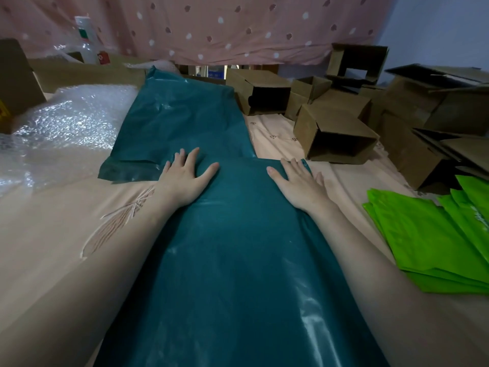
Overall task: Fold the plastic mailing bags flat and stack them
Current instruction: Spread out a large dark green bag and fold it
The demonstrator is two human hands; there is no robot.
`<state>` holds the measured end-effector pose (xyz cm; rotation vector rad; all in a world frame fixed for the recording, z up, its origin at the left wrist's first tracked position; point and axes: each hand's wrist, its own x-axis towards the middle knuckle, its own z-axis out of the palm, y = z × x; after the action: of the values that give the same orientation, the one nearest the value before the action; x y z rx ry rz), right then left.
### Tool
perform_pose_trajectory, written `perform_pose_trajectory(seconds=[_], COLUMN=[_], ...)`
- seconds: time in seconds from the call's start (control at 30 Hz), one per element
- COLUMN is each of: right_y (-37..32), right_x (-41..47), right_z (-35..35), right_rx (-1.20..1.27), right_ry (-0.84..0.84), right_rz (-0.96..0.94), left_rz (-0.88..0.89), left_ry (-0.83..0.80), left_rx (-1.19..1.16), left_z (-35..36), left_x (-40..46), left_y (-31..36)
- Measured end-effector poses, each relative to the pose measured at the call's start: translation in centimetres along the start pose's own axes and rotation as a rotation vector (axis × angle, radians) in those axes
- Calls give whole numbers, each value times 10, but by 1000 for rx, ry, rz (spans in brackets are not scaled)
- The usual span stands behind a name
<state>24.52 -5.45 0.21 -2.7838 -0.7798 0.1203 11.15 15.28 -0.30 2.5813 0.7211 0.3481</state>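
My left hand (185, 173) and right hand (296, 181) press flat, fingers spread and gripping nothing, on the near teal bag (232, 260) lying on the bed (53, 221). Beyond it, touching its far edge, sits the teal stack (180, 120); right of it, green bags (428, 239) wait.

no legible text, faint white print on green bags (434, 234) unreadable

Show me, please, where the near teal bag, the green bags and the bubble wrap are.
near teal bag (238, 260), head view, on its flat middle between the arms
green bags (428, 242), head view, on the top bag of the pile
bubble wrap (66, 123), head view, on its shiny middle
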Motion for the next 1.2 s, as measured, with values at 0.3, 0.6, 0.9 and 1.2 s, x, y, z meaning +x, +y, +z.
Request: perform_pose_trajectory(seconds=[0.3,0.6,0.9,1.2], right_y=[-15,-53,-33,-21], right_x=[-47,-146,-187,-187], right_z=[-23,-3,27,26], right_rx=[-55,-8,-80,39], right_ry=[414,202,42,9], right_rz=[-157,-337,-354,-314], left_rz=[27,314,339,290], left_ry=[272,81,-50,-106], left_rx=[-170,66,241,20], left_z=[-21,-10,22,22], left_x=[-36,-133,-178,-178], left_y=[10,52,45,37])
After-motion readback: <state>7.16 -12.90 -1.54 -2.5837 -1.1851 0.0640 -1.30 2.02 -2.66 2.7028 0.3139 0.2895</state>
